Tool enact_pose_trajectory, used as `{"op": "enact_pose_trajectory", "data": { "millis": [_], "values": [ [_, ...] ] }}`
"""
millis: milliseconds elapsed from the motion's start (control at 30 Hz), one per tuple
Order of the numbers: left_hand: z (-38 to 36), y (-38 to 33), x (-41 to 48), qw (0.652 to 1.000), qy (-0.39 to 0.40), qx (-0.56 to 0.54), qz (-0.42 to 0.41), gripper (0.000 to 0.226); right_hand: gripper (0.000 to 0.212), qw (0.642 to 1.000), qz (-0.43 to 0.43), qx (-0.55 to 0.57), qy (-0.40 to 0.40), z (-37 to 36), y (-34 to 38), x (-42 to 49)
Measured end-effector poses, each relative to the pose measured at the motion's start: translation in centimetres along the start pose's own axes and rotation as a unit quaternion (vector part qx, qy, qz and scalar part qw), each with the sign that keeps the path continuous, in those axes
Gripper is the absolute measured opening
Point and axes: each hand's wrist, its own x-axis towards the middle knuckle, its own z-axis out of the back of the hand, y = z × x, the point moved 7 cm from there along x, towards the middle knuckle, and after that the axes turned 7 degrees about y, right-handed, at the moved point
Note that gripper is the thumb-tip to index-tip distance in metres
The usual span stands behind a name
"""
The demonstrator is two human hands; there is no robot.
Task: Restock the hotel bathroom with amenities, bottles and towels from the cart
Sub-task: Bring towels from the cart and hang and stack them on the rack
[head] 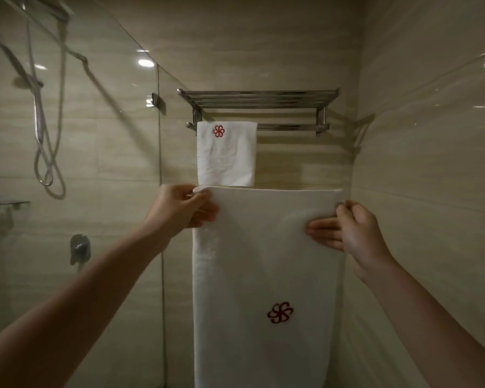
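A large white towel (263,261) with a red flower-shaped logo hangs from the centre of the view down to 6 o'clock, in front of a beige tiled wall. The left hand (179,208), at 9 o'clock of the towel's top edge, pinches its upper left corner. The right hand (350,231), at 3 o'clock, is unclenched: its straight fingers (319,229) lie flat on the towel's front, thumb raised near the top edge. At 12 o'clock a chrome towel rack (258,98) is fixed to the wall; a small white towel (226,158) with the same logo hangs from the left end of its lower rail. At 9 o'clock, behind a glass panel (109,163), hangs a shower hose (42,135).
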Motion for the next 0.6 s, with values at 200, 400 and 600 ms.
{"op": "enact_pose_trajectory", "data": {
  "millis": [200, 400, 600],
  "values": [
    [-0.2, 2.3, 9.0, 0.997, 0.048, -0.020, -0.053, 0.018, 0.022, 0.998, 0.057, 0.033, -0.021, -1.2, -2.4, 8.5],
    [-0.7, 4.5, 17.8, 0.992, 0.077, -0.028, -0.094, 0.013, 0.017, 0.993, 0.111, -0.017, -0.023, -2.1, -3.2, 15.8],
    [-3.1, 5.3, 26.0, 0.986, 0.082, -0.021, -0.142, 0.017, 0.019, 0.984, 0.165, -0.068, -0.030, -1.7, -3.0, 24.2]
  ]
}}
